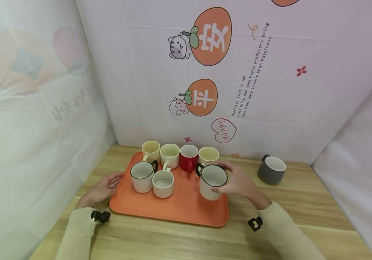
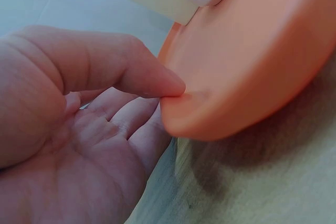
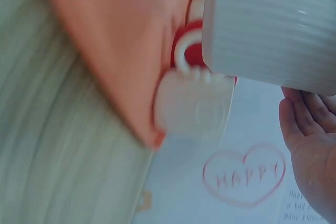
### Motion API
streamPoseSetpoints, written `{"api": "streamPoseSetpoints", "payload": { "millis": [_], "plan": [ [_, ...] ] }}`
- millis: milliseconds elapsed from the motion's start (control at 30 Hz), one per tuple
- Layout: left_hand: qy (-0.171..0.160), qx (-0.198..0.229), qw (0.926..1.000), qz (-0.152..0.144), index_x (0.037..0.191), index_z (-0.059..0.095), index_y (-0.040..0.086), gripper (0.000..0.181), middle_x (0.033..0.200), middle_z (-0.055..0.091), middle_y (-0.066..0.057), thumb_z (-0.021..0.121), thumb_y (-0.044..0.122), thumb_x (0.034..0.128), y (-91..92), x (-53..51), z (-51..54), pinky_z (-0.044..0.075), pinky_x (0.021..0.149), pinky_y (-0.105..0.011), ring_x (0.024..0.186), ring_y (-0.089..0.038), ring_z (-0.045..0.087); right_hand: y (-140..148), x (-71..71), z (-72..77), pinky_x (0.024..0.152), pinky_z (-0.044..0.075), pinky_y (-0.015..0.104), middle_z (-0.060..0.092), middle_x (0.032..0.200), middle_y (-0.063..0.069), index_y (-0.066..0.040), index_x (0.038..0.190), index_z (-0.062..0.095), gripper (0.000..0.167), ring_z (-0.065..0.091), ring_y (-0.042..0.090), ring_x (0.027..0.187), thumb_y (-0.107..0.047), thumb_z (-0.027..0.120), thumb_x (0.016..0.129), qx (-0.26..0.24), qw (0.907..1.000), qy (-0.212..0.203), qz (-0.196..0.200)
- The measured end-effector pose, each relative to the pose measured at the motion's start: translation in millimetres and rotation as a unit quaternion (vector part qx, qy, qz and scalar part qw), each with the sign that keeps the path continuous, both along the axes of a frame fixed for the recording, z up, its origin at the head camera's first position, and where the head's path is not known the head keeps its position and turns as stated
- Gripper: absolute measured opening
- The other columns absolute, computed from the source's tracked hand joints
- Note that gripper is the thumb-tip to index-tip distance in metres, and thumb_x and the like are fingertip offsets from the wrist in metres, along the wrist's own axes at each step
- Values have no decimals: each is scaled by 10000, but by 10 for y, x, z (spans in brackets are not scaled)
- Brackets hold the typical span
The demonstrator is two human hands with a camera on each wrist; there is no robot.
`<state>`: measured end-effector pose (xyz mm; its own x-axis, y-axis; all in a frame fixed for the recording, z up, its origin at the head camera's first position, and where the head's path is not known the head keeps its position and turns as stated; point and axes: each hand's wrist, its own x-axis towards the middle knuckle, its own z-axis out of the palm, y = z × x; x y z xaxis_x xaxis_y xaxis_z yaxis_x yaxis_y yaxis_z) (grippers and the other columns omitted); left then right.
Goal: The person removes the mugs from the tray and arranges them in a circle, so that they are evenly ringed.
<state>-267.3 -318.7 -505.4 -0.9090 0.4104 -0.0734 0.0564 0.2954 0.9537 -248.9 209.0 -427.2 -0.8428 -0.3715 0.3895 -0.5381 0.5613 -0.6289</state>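
My right hand (image 1: 239,182) grips a white mug (image 1: 210,193) with a black rim and black handle around its body, above the right part of an orange tray (image 1: 186,209). In the right wrist view this ribbed white mug (image 3: 268,30) is held off the tray. My left hand (image 1: 102,189) pinches the tray's left edge, thumb (image 2: 152,74) on top of the rim. On the tray stand another black-rimmed white mug (image 1: 141,180) and a small white cup (image 1: 163,187). Behind them are a yellow mug (image 1: 151,151), a pale green mug (image 1: 170,159), a red mug (image 1: 188,160) and a cream mug (image 1: 208,154).
A dark grey mug (image 1: 270,173) with a white inside stands on the wooden table (image 1: 159,238), right of the tray. Printed white cloth (image 1: 146,72) hangs behind the table, with white cloth at both sides too.
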Motion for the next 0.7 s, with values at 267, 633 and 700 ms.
{"api": "streamPoseSetpoints", "payload": {
  "millis": [267,633,700],
  "plan": [
    [71,-24,10000,-47,1621,180,-144,819,1694,179,-379,544,-138,888,-8,-9,-8,459,1100,-154,1575,-566,163,572,-53,-8,881,576,362,782,1180,49,-125,1301,707,798,740,266,1077,-324,1030,599,401,9951,251,-866],
    [-23,-76,10000,-8,1627,168,-135,816,1699,173,-376,542,-126,902,-13,3,-4,462,1089,-144,1576,-564,158,1147,-149,-253,815,524,204,753,1185,97,-98,1318,671,777,690,215,1004,-411,994,685,587,9870,-155,-1489],
    [-26,-62,10000,-26,1627,167,-136,816,1699,171,-376,545,-125,903,-10,3,2,463,1100,-162,1578,-564,160,1205,-141,-301,816,519,219,750,1186,104,-97,1325,668,778,678,217,1013,-433,983,697,610,9851,-238,-1592]
  ]
}}
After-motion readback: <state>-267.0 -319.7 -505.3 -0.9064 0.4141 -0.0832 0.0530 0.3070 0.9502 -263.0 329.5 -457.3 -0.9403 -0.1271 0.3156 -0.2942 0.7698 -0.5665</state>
